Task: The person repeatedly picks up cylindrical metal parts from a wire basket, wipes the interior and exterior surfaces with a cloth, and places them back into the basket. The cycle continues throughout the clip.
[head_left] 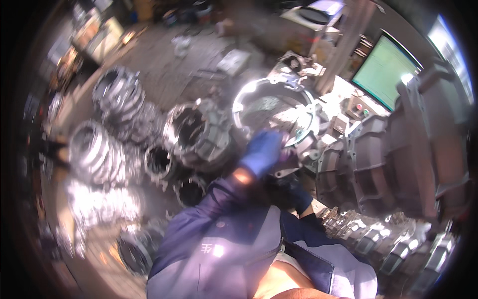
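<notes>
My left hand [264, 151], in a blue glove, is closed at the near rim of a round, ring-shaped metal casting [237, 108]. Motion smears its fingers a little. The casting is wide open through the middle, has lugs along its edge, and stands tilted in front of me under bright glare. Lower and closer to my body is my right hand [298, 195], in a dark blue glove. It lies below the casting's near edge, and its fingers are hidden. Just left of the casting sits a larger grey metal housing [211, 137] with a wide opening.
Several ribbed metal housings [97, 154] crowd the left side. Stacked dark housings [398, 154] rise close on the right, with rows of smaller castings [373, 236] below them. A green-lit screen [386, 70] and a button panel [362, 108] stand at the far right.
</notes>
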